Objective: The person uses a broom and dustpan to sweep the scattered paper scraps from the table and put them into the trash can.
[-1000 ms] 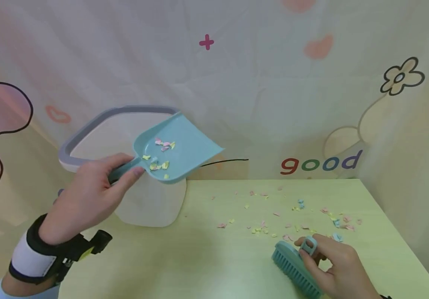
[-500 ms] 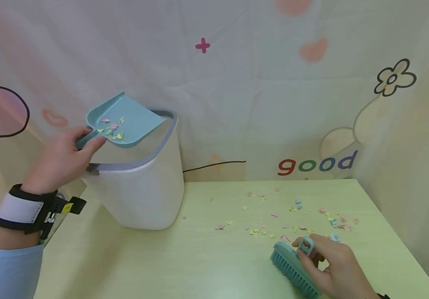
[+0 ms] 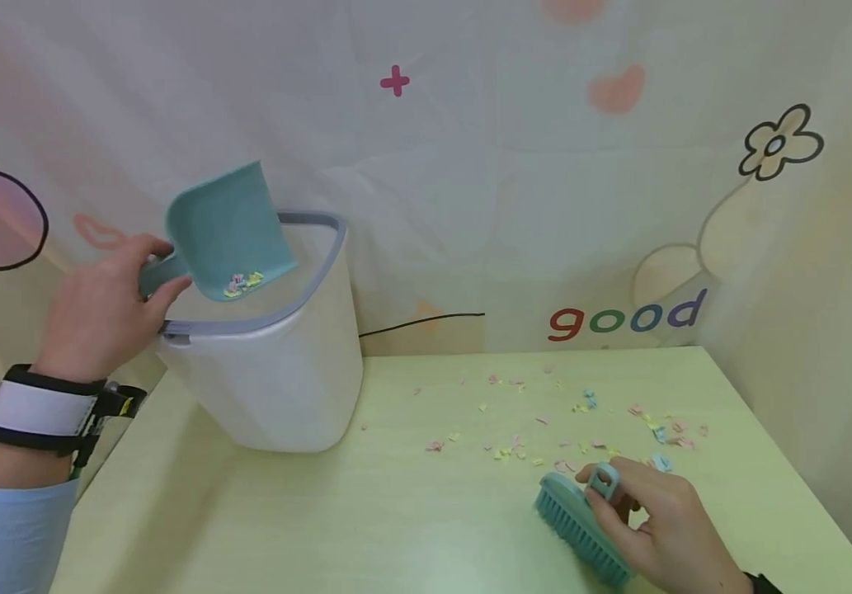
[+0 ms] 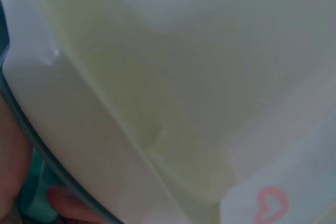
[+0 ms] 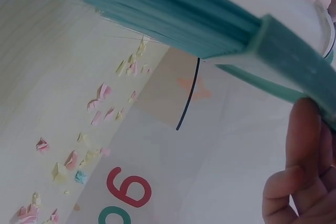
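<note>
My left hand (image 3: 102, 309) grips the handle of a teal dustpan (image 3: 227, 231), tilted steeply over the open top of a white bin with a grey rim (image 3: 277, 379). Coloured paper scraps (image 3: 243, 282) sit at the pan's low edge above the bin. My right hand (image 3: 651, 524) holds a teal brush (image 3: 577, 528) on the pale green table (image 3: 366, 520), bristles to the left. In the left wrist view the bin's white wall (image 4: 173, 77) fills the frame. The right wrist view shows the brush's bristles (image 5: 173, 14) and my fingers (image 5: 302, 177).
Several loose paper scraps (image 3: 581, 425) lie scattered on the table behind the brush, also seen in the right wrist view as scraps (image 5: 100, 124). A patterned cloth backdrop (image 3: 515, 165) with the word "good" hangs behind. A black cable (image 3: 426, 320) runs along the table's back edge.
My left hand carried the dustpan left and up over the bin, then tipped it steeply; the scraps slid to its lower edge. The right hand and brush stayed put.
</note>
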`<state>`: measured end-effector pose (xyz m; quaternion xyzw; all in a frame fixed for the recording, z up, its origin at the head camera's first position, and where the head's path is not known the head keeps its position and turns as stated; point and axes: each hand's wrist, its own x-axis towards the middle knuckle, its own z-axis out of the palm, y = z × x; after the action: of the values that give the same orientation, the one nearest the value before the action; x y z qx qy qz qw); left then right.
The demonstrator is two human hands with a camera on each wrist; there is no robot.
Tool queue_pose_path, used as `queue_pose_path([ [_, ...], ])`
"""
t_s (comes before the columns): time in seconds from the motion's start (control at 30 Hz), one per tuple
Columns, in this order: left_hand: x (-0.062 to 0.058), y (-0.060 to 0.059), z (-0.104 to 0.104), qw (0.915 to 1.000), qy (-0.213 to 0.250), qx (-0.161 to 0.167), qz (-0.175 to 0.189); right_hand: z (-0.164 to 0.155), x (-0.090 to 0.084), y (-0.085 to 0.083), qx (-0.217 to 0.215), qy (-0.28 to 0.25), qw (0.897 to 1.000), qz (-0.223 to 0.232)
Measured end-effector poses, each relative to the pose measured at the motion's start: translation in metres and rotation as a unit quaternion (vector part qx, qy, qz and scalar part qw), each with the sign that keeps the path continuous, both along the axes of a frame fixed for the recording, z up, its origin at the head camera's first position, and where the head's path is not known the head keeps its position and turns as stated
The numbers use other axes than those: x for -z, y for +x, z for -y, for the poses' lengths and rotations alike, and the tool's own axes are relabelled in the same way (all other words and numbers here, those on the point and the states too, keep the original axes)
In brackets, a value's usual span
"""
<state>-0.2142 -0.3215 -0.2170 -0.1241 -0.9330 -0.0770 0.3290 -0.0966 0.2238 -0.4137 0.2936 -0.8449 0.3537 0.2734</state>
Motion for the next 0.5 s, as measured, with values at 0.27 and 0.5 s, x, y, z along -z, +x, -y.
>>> queue_pose_path([
  [0.27,0.001,0.006,-0.009,0.9838,-0.106,0.039,-0.139,0.000,0.001,0.001,-0.005,-0.002,1.000,0.011],
  [0.5,0.001,0.012,-0.016,0.9776,-0.109,0.019,-0.179,0.001,-0.001,0.001,-0.008,0.000,1.000,0.008],
])
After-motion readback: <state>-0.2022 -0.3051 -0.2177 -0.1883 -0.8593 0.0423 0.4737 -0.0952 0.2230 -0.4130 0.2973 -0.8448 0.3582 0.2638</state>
